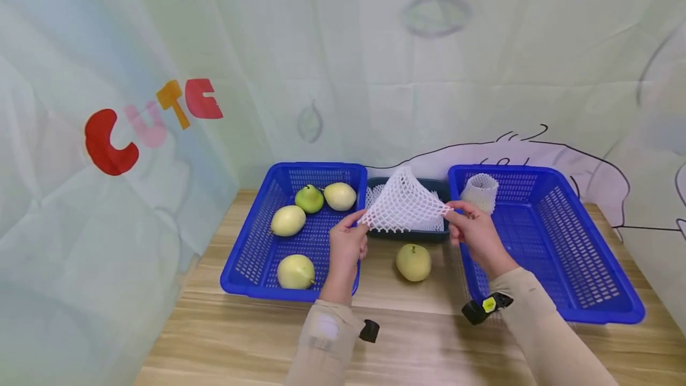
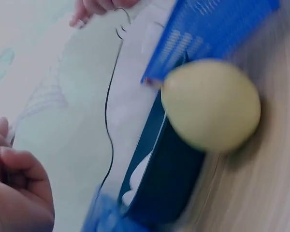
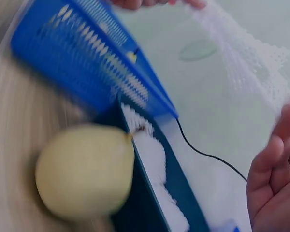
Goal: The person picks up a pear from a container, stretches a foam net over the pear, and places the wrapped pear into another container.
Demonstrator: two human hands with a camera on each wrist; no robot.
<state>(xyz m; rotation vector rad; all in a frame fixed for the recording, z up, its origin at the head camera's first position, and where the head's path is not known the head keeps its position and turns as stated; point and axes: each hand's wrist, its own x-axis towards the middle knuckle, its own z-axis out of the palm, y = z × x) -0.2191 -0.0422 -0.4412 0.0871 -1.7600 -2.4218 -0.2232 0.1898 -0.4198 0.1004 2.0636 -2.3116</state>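
Your left hand (image 1: 347, 244), right of the frame's lower centre in the head view, is pinching one end of the white foam net (image 1: 404, 201), thumb against fingers. Your right hand (image 1: 479, 232), further toward the right of the frame, is pinching the opposite end in the same way. Between them the net is spreading into a peaked triangle, its lower edge running nearly level and its top rising to a soft point. It is hanging in front of the dark tray (image 2: 169, 179), in which more white netting is lying.

As judged from its look, you are handling something very light, soft and springy, likely offering little resistance and giving easily at the mesh. Thin strands are probably running a risk of tearing under a hard pull, so you are best holding it by the rim, at opposite ends, with a light pinch.

Directly below, one pale pear (image 1: 414, 262) is sitting on the counter (image 1: 407, 344), stem upward, between the left basket (image 1: 268, 292) and the right basket (image 1: 527, 237). By judgement it is weighing far more than the net, being firm, smooth, rather slippery and prone to bruising; you are safer cupping its wide middle than pulling its stem.

Four pears (image 1: 288, 220) are resting in the left basket. A netted tube (image 1: 480, 193) is standing at the right basket's upper left; whether it is containing fruit, you cannot tell.
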